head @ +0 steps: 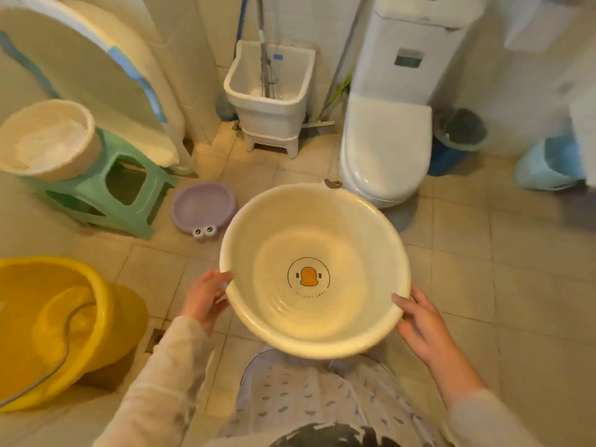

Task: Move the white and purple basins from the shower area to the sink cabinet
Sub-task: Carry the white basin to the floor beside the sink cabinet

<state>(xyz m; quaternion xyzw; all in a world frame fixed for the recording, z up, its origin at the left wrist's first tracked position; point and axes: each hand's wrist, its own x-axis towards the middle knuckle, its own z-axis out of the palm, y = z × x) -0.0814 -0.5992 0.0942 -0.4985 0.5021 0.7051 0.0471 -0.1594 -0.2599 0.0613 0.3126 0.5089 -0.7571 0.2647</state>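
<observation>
I hold a white basin [348,240] with an orange duck print on its bottom level in front of me, above the tiled floor. My left hand [206,298] grips its left rim and my right hand [419,321] grips its right rim. A small purple basin [203,204] with two cartoon eyes on its handle lies on the floor beyond and to the left of the white one, next to a green stool [129,185].
A cream basin [45,140] sits on the green stool. Yellow tubs [64,321] stand at the left. A mop sink [271,91] and a toilet [387,146] stand at the back, with a bin [458,133] and a blue container [551,166] to the right.
</observation>
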